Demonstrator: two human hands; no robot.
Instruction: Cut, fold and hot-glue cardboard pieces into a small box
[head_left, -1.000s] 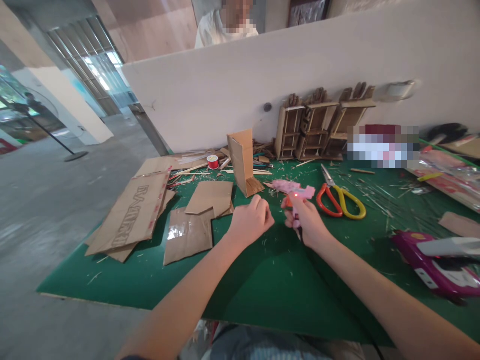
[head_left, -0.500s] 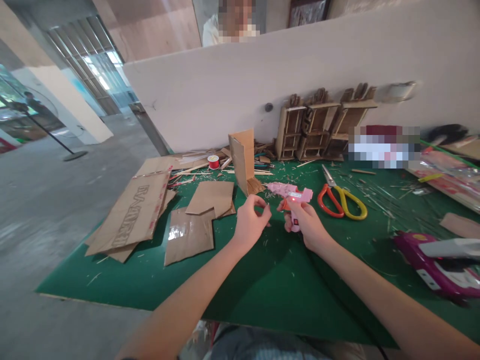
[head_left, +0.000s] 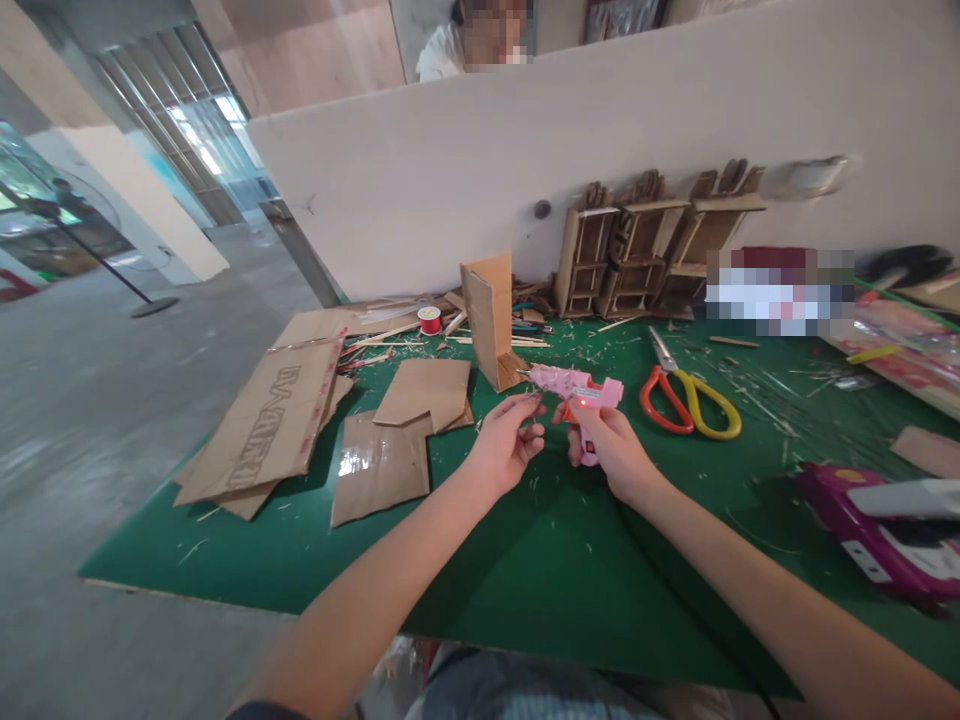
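Note:
My right hand (head_left: pixel 611 445) is wrapped round the handle of a pink hot glue gun (head_left: pixel 574 385), whose nozzle points left and whose small light glows. Close below the nozzle is my left hand (head_left: pixel 510 445), thumb and forefinger drawn together in a pinch; whatever they hold, if anything, is too small to make out. Just behind the nozzle stands a folded cardboard piece (head_left: pixel 491 320), upright, with a ragged brown flap at its foot. Flat cardboard pieces (head_left: pixel 386 465) lie to the left of my left hand. Scissors (head_left: pixel 675 390) with one orange and one yellow handle rest right of the glue gun.
Bigger cardboard sheets (head_left: pixel 274 410) lie on the green table (head_left: pixel 525 600) at left. A red spool (head_left: pixel 430 320) and thin sticks are behind. Cardboard constructions (head_left: pixel 589 260) lean on the white partition (head_left: pixel 412 190). A purple device (head_left: pixel 862 530) sits at right. Beyond the partition is a person (head_left: pixel 442 50).
My left hand has shifted slightly, its lower fingers loosening and its fingertips coming nearer the nozzle. The glue gun stays in my right hand. The view has moved a little.

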